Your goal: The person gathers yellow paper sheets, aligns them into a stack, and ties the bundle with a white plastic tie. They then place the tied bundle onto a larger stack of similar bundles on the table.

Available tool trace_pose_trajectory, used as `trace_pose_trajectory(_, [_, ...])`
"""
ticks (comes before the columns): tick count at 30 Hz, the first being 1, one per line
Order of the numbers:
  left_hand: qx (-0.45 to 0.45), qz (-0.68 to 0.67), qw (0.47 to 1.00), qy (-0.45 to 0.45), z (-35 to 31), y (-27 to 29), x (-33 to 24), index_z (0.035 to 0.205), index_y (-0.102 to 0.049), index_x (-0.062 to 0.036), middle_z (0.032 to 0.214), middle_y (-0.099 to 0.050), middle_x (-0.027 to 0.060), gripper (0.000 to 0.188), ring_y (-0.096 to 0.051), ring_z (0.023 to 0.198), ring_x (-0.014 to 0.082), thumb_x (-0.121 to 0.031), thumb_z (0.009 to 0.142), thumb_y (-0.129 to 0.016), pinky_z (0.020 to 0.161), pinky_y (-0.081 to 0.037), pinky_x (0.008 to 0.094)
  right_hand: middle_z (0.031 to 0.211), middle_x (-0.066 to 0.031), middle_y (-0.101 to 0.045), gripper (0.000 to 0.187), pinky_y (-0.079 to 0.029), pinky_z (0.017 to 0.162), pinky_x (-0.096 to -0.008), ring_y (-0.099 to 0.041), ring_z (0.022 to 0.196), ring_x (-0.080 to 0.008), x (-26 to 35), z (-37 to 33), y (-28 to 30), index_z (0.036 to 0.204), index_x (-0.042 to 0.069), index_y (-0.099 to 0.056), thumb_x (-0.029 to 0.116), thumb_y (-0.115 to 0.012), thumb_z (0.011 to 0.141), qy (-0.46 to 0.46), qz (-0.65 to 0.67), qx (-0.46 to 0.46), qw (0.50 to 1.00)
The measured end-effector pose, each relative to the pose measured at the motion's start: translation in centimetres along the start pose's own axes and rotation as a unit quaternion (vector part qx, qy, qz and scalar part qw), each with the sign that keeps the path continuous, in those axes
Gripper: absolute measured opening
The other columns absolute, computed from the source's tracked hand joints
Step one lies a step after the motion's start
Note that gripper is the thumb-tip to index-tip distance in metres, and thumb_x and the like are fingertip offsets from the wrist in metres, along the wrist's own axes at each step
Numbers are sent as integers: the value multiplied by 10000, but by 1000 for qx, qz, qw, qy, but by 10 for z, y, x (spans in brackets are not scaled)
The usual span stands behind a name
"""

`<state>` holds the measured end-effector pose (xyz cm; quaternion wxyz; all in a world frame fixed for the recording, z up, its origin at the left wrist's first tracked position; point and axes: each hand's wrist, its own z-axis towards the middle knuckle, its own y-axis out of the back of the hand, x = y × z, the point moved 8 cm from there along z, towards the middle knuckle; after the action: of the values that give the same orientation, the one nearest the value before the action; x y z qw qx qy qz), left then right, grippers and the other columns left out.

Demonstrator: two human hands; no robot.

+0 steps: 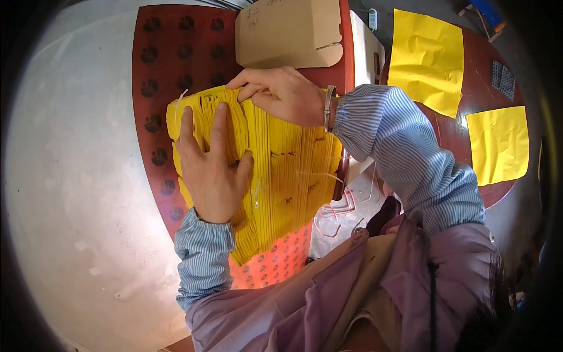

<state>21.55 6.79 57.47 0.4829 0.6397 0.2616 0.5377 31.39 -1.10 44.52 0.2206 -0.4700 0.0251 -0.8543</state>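
Left hand (pixel 212 170) lies flat, fingers spread, pressing down on the fanned stack of yellow sheets (pixel 287 170), gripping nothing, just pinning it. Right hand (pixel 284 94) comes in at the far edge, thumb and fingertips pinched on the top edges of a few sheets, wrist bangle (pixel 329 108) showing past the striped cuff. The stack sits on a red patterned board (pixel 170 70) on the bench, a folded cardboard box (pixel 290 32) just beyond it, two loose yellow sheets (pixel 425 58) well off to the right on a dark round surface. To do this well, I'd judge: keep the flat palm firm so the fan doesn't slide, let the pinching fingers work only the edges, peel few sheets at a time, and keep the far edges level so nothing creases. Thin clear ties near the stack could snag.
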Motion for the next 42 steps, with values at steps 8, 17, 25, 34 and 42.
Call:
trace_pose_trajectory(8, [-25,-23,999,7,-1,0,9,1537,-520,-163,1503,-415,286,786,-540,1220,427,-79,788,-742,960,-546,471,1014,-72,-789,289,-555,912,-445,-719,996,-305,3,-5,4,1161,106,-673,133,-651,875,-5,-44,-8,999])
trace_pose_trajectory(17, [-82,-56,994,38,-2,11,14,1603,-373,-112,1576,-314,278,864,-411,1429,496,-60,817,-729,1029,-552,485,954,20,-658,231,-447,912,-423,-615,965,-201,51,-42,-8,1027,164,-735,151,-741,797,130,-259,-95,952])
trace_pose_trajectory(25, [-121,-56,988,73,-13,12,26,1466,-374,35,1544,-324,278,807,-396,1426,480,-64,780,-787,1098,-493,477,841,32,-564,161,-400,919,-395,-585,894,-159,62,-44,-37,971,186,-742,153,-684,825,193,-319,-29,927])
trace_pose_trajectory(34, [-129,-140,974,126,-23,6,39,1336,-411,26,1549,-297,289,689,-404,1434,461,-37,775,-805,1110,-484,502,811,22,-508,102,-434,846,-361,-572,874,-157,67,-43,-54,852,156,-630,182,-674,763,228,-317,-11,921])
trace_pose_trajectory(42, [-121,-119,979,115,-28,5,34,1308,-435,24,1561,-304,296,624,-411,1447,470,-31,795,-786,1104,-458,519,875,29,-539,94,-440,848,-372,-570,894,-170,65,-51,-68,854,157,-601,209,-647,791,236,-283,44,929])
